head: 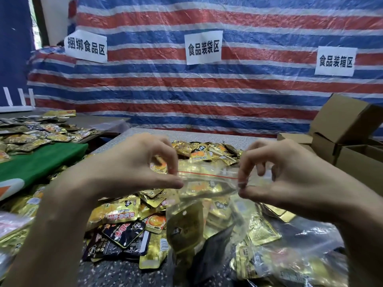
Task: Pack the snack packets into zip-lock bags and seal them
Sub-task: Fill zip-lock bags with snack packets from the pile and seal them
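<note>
I hold a clear zip-lock bag [199,222] with a red seal line above the table. Gold and black snack packets fill it and it hangs down from its top edge. My left hand [134,168] pinches the left end of the seal between thumb and fingers. At the right end my right hand [275,172] pinches the strip the same way. Under the bag lies a heap of loose gold and black snack packets [124,222] on the speckled table [116,274].
More packets [209,152] are piled behind the hands, and another spread [31,133] covers the left table beside a green cloth [35,162]. Open cardboard boxes [344,133] stand at the right. A striped tarp with paper signs [204,46] hangs behind.
</note>
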The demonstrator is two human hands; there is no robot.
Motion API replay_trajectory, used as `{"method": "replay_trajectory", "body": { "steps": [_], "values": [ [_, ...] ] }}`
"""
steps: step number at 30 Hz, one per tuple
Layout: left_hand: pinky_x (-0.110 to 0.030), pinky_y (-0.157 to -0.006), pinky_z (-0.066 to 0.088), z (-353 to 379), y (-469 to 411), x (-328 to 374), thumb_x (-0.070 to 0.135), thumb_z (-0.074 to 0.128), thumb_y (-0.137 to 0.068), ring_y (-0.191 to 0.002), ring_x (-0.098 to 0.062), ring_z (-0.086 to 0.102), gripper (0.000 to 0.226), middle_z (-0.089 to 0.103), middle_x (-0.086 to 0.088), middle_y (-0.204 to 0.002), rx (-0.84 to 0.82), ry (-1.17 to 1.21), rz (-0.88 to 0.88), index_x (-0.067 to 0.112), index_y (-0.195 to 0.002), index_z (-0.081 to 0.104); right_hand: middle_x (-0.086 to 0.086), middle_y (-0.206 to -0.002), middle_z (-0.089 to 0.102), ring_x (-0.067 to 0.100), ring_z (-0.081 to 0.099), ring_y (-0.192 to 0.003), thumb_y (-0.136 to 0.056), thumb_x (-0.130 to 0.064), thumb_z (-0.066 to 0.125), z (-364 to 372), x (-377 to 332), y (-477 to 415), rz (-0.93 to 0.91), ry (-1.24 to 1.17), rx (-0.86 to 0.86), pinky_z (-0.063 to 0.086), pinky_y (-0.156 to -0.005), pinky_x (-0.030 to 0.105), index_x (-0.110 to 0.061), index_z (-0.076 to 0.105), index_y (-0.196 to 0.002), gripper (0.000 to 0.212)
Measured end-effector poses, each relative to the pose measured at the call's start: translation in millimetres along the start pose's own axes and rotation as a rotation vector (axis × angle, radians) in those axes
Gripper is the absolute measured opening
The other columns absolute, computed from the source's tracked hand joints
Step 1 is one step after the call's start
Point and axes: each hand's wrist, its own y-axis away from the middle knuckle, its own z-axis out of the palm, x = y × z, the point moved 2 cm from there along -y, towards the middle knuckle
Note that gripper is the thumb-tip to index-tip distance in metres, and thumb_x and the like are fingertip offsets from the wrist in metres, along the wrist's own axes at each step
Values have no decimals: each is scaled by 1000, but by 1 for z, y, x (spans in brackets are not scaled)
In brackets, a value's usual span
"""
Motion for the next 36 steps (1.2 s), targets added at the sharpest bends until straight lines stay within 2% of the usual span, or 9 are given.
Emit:
{"method": "replay_trajectory", "body": {
  "steps": [4, 8, 13, 16, 19, 22, 27, 33, 36],
  "values": [
    [-14, -68, 51, -6, 7, -7, 47, 67, -69, -79, -2, 65, 18, 70, 17, -82, -51, 71, -21, 35, -78, 75, -31, -112, 55, -14, 48, -108, -66, -46, 70, -1, 3, -2, 6, -25, -14, 39, -88, 12, -38, 69, -74, 12],
    [-13, -65, 51, -10, 8, -10, 38, 69, -71, -76, -4, 67, 18, 71, 14, -83, -13, 125, -19, 43, -87, 75, -18, -86, 72, -2, 66, -86, -74, -33, 71, -2, 3, -1, -19, -139, -75, 56, -77, 26, -30, 75, -77, 5],
    [-32, -71, 60, -8, 2, -18, 35, 75, -64, -76, -15, 71, 30, 74, 3, -82, 64, 222, -47, 29, -93, 73, -22, -82, 72, 1, 68, -83, -83, -15, 69, -6, 7, 6, -9, -191, -102, 58, -80, 29, -32, 79, -85, 19],
    [-23, -66, 58, -6, -1, -26, 27, 81, -71, -70, -10, 70, 8, 74, 6, -77, 74, 175, -79, 26, -78, 77, -16, -82, 74, 4, 69, -83, -84, -4, 71, -8, 9, 6, 12, -198, -57, 57, -76, 28, -33, 80, -83, 31],
    [-18, -61, 54, -6, -2, -30, 15, 81, -78, -67, -9, 69, 10, 74, 4, -74, 86, 154, -86, 24, -75, 77, -2, -79, 74, 16, 70, -73, -79, -1, 78, -10, 13, 5, 51, -253, 60, 59, -70, 38, -30, 79, -80, 29],
    [-17, -57, 51, -5, -2, -31, 19, 79, -81, -63, -7, 66, 8, 73, 3, -73, 34, 165, -98, 23, -74, 78, 1, -75, 75, 21, 70, -70, -77, 1, 80, -11, 16, 5, 99, -291, 88, 60, -70, 44, -22, 75, -80, 24],
    [-18, -59, 50, -5, -2, -29, 25, 75, -82, -67, -8, 64, 7, 71, 2, -75, 11, 196, -7, 27, -76, 74, 0, -77, 72, 23, 64, -68, -81, 1, 75, -9, 19, 4, 171, -306, 100, 54, -64, 41, -26, 65, -90, 31],
    [-24, -67, 53, -11, 2, -27, 31, 77, -71, -72, -16, 66, 7, 71, -3, -77, 29, 281, 68, 25, -73, 73, 6, -75, 68, 31, 62, -73, -85, 9, 66, -8, 26, 2, 245, -274, 107, 52, -73, 58, -23, 58, -88, 33],
    [-31, -66, 55, -7, 1, -20, 37, 73, -71, -71, -17, 66, 12, 71, -1, -76, 39, 229, 101, 25, -73, 73, -2, -85, 69, 16, 65, -81, -83, -12, 71, -9, 23, 2, 236, -239, 104, 56, -81, 51, -28, 60, -93, 22]
  ]
}}
